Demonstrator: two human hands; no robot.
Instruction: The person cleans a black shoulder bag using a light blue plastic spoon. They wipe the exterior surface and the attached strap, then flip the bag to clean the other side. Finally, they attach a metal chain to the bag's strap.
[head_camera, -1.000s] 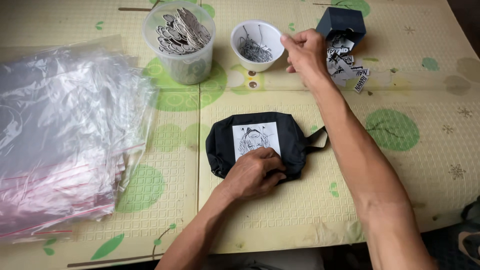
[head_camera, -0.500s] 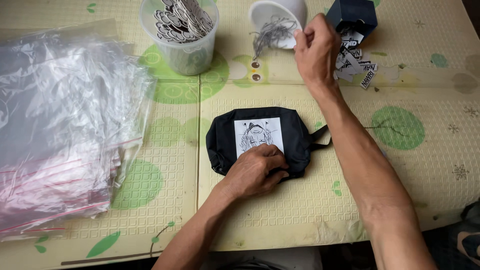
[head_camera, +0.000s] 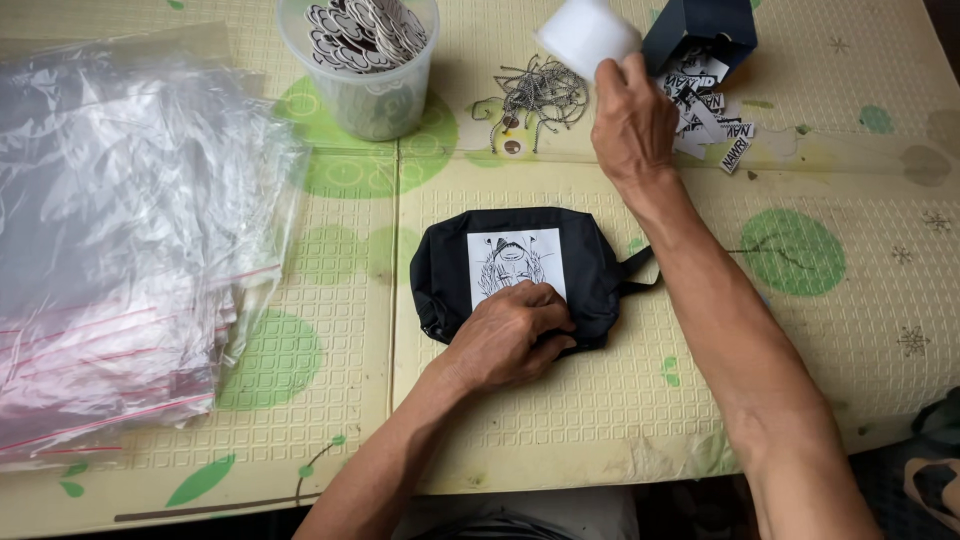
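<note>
Pressing black pouch (head_camera: 520, 270) flat, left hand (head_camera: 510, 335) open-palmed; right hand (head_camera: 632, 118) grips tipped white cup (head_camera: 588, 35), metal chains (head_camera: 535, 95) spilled far. Next: pick 1 chain.

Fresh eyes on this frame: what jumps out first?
The black pouch with a white drawn patch lies mid-mat, the left hand pressing its lower edge. Above it, the right hand tips a white cup over a spilled heap of metal chains. A thick stack of clear bags fills the left side.
</note>
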